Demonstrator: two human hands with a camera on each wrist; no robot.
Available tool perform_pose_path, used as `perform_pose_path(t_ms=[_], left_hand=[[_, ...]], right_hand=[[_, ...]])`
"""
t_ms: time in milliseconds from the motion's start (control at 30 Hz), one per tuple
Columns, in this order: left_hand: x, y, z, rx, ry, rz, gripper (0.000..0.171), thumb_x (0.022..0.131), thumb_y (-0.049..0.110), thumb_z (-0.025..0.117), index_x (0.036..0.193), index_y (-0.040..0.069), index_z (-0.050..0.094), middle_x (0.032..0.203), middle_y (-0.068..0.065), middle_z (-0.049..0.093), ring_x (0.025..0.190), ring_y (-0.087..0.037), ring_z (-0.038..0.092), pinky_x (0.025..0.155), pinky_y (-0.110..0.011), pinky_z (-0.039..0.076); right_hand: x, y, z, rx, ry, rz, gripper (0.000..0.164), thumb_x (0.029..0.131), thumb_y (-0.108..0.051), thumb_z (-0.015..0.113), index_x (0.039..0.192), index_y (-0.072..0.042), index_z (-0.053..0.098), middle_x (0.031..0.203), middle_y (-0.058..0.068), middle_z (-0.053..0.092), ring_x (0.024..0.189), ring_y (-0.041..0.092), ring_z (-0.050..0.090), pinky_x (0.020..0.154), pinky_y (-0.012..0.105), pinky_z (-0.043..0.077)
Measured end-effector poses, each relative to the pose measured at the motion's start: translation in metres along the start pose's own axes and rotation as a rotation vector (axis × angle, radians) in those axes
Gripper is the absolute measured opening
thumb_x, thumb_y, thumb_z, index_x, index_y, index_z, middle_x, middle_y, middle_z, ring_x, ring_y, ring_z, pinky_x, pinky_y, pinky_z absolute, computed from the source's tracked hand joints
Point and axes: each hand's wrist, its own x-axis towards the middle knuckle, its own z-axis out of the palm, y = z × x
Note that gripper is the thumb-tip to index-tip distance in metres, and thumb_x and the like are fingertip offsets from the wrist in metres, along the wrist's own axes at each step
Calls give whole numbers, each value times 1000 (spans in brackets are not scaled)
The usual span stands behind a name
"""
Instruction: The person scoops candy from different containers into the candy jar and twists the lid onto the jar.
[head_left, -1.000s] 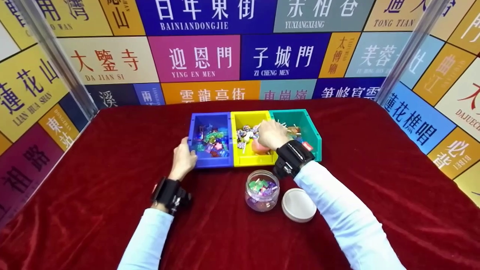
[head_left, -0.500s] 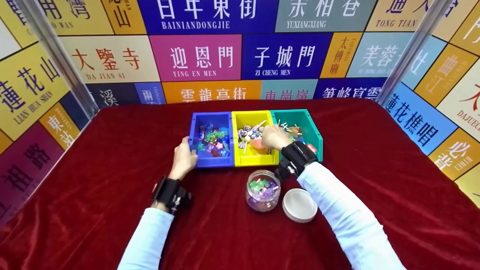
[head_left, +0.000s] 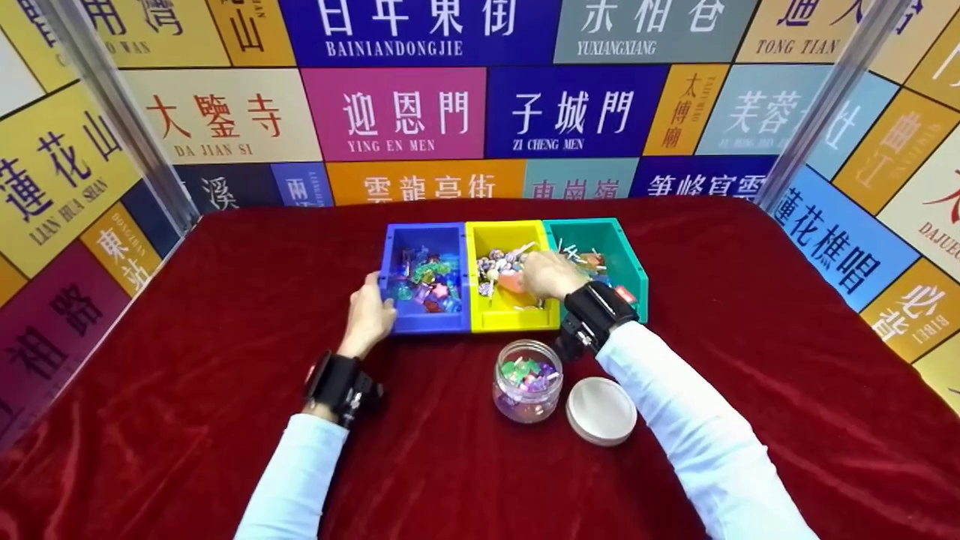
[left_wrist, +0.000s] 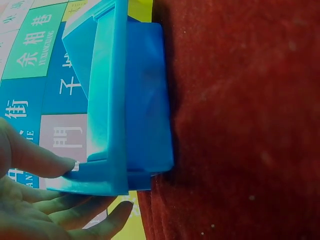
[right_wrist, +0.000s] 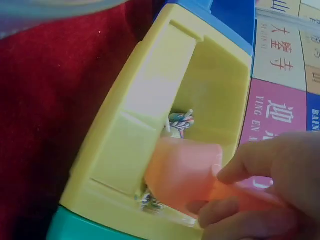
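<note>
My left hand (head_left: 367, 315) grips the left wall of the blue bin (head_left: 427, 324), thumb over the rim and fingers below in the left wrist view. Inside that bin lie colourful translucent pieces. In the yellow bin (head_left: 514, 322), my right hand (head_left: 553, 276) holds a pink-orange scoop (right_wrist: 182, 172) by its handle, which the fingers partly cover. The scoop sits low among swirl-patterned lollipops (head_left: 495, 262). The green bin (head_left: 639, 283), joined on the right, has more stick candies (head_left: 592, 259); my right wrist hides part of it.
A clear jar (head_left: 527, 409) partly filled with green and purple pieces stands uncovered in front of the yellow bin. Its white lid (head_left: 601, 411) lies to the right, close to my right sleeve (head_left: 682, 427). Red cloth (head_left: 435, 465) covers the table; printed panels (head_left: 405, 112) rise behind.
My right hand has shifted slightly right and toward me within the yellow bin, keeping its hold on the scoop. More lollipops show beside it. The left hand keeps its grip on the blue bin.
</note>
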Motion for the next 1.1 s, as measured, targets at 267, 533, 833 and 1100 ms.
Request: perform_pose_path(t_ms=[267,533,833,1100], left_hand=[[0,-1,-2,9,2,13,48,79,-6,49,126,-12,37,113,-33,52,106,-42,49,91,-45,40],[1,-2,0,14,-21,-10,48,81,-5,50,127,-9,37,115,-32,51,108,-41,48,93,-44,39],[1,-2,-2,4,-2,9,47,80,-6,50,125,-10,38,113,-32,52,106,-41,49,91,-45,40],[1,-2,-2,7,-11,19,47,80,-5,50,125,-10,38,113,-32,52,106,-41,50,91,-45,40]], right_hand=[[4,-2,-6,-102,-41,-98,15,84,-11,53,85,1,61,87,14,58,71,23,48,61,29,45],[6,3,-1,-98,73,-174,40,91,-30,46,57,-9,45,87,16,63,74,29,55,70,41,48],[15,3,6,-67,109,-215,19,85,-15,52,70,-5,53,82,14,61,71,28,55,67,39,49],[98,40,64,10,42,-312,38,91,-41,41,96,-7,58,87,13,55,68,25,51,55,30,46]])
